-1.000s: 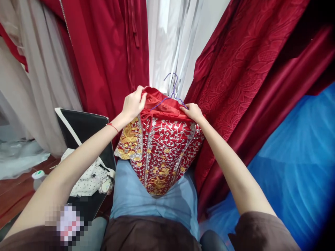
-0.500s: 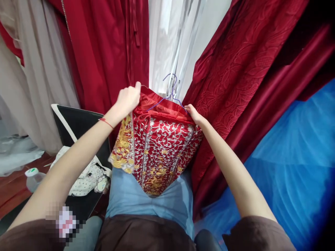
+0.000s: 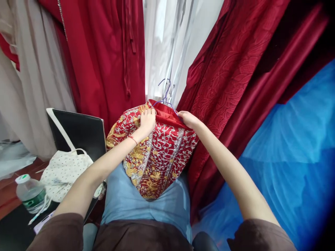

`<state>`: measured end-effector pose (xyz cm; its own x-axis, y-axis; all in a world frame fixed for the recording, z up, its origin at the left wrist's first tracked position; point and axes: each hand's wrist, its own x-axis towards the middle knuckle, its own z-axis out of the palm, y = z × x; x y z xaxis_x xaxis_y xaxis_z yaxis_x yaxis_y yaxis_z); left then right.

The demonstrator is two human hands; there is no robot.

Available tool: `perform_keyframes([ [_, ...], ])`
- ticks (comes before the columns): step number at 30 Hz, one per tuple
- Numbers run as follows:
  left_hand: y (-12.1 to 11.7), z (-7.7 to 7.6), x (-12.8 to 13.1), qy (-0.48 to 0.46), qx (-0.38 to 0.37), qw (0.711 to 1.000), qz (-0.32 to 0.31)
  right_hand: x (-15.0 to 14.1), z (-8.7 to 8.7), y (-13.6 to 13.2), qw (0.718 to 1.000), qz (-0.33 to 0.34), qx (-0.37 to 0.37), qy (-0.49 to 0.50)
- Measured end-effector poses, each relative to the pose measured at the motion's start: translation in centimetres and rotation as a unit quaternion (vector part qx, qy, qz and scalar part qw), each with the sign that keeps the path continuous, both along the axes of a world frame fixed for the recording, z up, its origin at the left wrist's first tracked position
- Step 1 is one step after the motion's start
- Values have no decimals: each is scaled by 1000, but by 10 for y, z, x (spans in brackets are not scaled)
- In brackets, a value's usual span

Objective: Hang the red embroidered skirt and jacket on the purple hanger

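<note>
- Apparently I'm adjusting the embroidered red garment [image 3: 169, 148] at the purple hanger [image 3: 165, 94], above my lap [image 3: 146, 212].
- My left hand [image 3: 148, 120] grasps its upper edge; my right hand [image 3: 188, 119] pinches the opposite side.
- Steady grips seem needed for shifting that edge.
- Cloth and fingers hide the hanger's lower ends.

Dark brown top [image 3: 141, 233] with short, loose sleeves [image 3: 258, 233]; light blue trousers [image 3: 146, 212]; and a thin red string bracelet [image 3: 133, 140] around the left wrist.
</note>
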<state>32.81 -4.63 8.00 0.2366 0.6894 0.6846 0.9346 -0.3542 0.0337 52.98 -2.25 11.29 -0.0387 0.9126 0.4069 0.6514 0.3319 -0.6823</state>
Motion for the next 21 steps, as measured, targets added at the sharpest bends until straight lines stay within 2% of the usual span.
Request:
perform_keyframes([
  [2, 12, 3, 5, -6, 81, 996, -39, -4, 2, -4, 999, 12, -36, 31],
  [4, 19, 8, 13, 23, 133, 984, -115, -7, 6, -5, 998, 12, -55, 26],
  [7, 30, 19, 25, 87, 145, 963, -212, -3, 16, -4, 994, -16, -4, -109],
  [9, 39, 27, 30, 108, 134, 956, -239, 4, 25, -5, 972, -52, 62, -221],
  [11, 47, 34, 33, 102, 123, 957, -240, 10, 32, -7, 945, -89, 121, -292],
  [14, 54, 44, 37, 56, 105, 970, -213, 15, 35, -12, 923, -121, 181, -317],
  [17, 56, 47, 43, 3, 88, 977, -193, 16, 29, -17, 924, -118, 216, -292],
  [21, 54, 39, 47, -1, 109, 972, -209, 24, 17, -21, 941, -83, 228, -235],
])
